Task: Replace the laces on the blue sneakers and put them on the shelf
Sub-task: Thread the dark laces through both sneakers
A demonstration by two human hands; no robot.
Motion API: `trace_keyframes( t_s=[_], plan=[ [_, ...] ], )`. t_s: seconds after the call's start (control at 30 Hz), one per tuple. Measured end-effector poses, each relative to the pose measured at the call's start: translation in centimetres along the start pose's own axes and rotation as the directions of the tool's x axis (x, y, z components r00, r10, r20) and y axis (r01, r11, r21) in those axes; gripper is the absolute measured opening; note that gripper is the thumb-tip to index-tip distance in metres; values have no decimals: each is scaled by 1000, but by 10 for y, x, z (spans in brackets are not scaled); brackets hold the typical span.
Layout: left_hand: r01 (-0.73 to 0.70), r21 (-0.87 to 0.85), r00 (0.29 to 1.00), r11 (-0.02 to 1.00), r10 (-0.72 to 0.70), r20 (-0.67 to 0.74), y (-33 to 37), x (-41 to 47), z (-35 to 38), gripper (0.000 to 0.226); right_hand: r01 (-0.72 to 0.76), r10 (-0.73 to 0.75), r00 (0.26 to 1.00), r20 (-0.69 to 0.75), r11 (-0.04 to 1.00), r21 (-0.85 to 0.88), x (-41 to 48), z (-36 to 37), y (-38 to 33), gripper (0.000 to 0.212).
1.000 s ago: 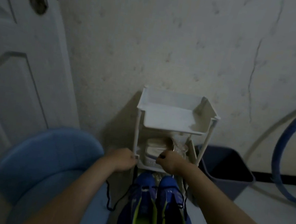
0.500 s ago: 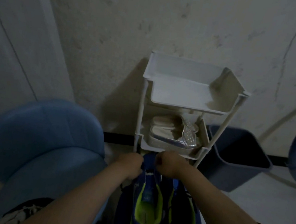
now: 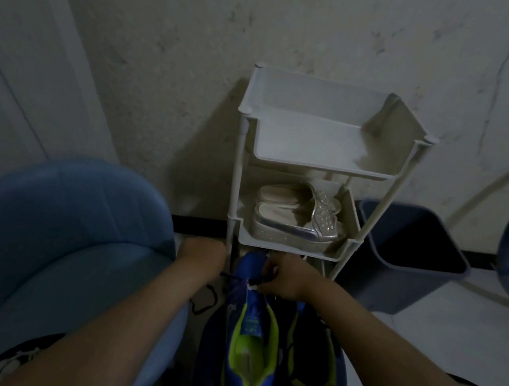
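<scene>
Dim room, cracked plaster wall (image 3: 202,40), white shelf rack (image 3: 327,144) just beyond both hands, silver sandals (image 3: 297,224) on its middle tier, blue sneakers (image 3: 253,338) side by side under the hands, right hand (image 3: 287,279) pinching one toe end, left hand (image 3: 203,255) curled alongside, grip hidden.

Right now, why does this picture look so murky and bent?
In the head view the light is dim and bluish, without glare; the white shelf casts a dark shadow leftward on the wall; the wide lens tilts the door edge; the left hand and right hand at the blue sneakers sit in gloom, so their grip is unclear.
</scene>
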State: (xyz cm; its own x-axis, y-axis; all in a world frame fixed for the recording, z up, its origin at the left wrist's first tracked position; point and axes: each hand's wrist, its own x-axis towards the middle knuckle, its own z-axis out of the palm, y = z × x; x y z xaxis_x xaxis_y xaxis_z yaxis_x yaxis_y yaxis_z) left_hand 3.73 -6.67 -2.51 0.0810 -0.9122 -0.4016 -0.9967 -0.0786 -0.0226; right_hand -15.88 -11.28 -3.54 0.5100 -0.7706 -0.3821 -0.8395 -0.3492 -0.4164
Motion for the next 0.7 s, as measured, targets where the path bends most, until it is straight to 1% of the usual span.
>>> trace_keyframes(
  t_s=[0.07, 0.1, 0.13, 0.2, 0.23, 0.27, 0.3, 0.33, 0.37, 0.4, 0.43, 0.47, 0.53, 0.6, 0.63, 0.7],
  plan=[
    [-39, -85, 996, 996, 45, 71, -6, -1, 5, 21, 24, -24, 1000, -3, 999, -48, -1, 1, -1, 36],
    [-59, -105, 994, 993, 69, 86, -6, -5, 6, 23, 28, -28, 1000, -9, 997, -74, -1, 0, -2, 33],
    [-75, -104, 994, 992, 83, 70, -5, -7, 8, 26, 31, -34, 999, -23, 996, -85, -2, -2, -4, 30],
    [-112, -105, 992, 988, 105, -65, -3, -9, 10, 29, 28, -31, 998, -60, 998, -48, -2, -7, -8, 24],
    [-136, -178, 983, 974, 111, -145, 0, -10, 9, 27, 35, -34, 997, -73, 999, 13, -2, -10, -10, 23],
    [-155, -335, 977, 929, 93, -194, 4, -10, 6, 24, 54, -45, 995, -87, 993, 107, -3, -13, -13, 25],
    [-163, -549, 979, 820, 63, -196, 10, -12, 1, 23, 86, -63, 992, -108, 970, 228, -4, -17, -16, 29],
    [-146, -737, 987, 660, 43, -157, 15, -13, -5, 22, 134, -87, 986, -145, 927, 350, -5, -20, -19, 33],
    [-113, -866, 994, 487, 48, -103, 21, -15, -11, 22, 200, -116, 972, -205, 868, 454, -7, -23, -22, 35],
    [-67, -935, 996, 348, 71, -44, 26, -18, -18, 21, 260, -133, 954, -269, 811, 524, -8, -25, -23, 35],
    [-22, -967, 995, 252, 97, 2, 29, -20, -22, 19, 303, -134, 939, -318, 761, 574, -8, -27, -22, 33],
    [3, -981, 994, 194, 106, 24, 29, -21, -25, 19, 333, -135, 927, -349, 725, 603, -9, -29, -22, 30],
    [32, -991, 997, 130, 68, 41, 27, -20, -26, 20, 367, -149, 913, -381, 708, 603, -7, -29, -20, 29],
    [62, -993, 998, 103, 13, 64, 24, -19, -25, 20, 382, -158, 898, -411, 746, 545, -3, -27, -15, 26],
    [73, -991, 997, 112, -7, 72, 24, -20, -25, 17, 382, -164, 891, -423, 775, 504, -2, -26, -13, 22],
    [78, -984, 996, 160, -59, 69, 24, -21, -24, 15, 379, -195, 882, -428, 835, 400, 0, -25, -10, 18]
  ],
)
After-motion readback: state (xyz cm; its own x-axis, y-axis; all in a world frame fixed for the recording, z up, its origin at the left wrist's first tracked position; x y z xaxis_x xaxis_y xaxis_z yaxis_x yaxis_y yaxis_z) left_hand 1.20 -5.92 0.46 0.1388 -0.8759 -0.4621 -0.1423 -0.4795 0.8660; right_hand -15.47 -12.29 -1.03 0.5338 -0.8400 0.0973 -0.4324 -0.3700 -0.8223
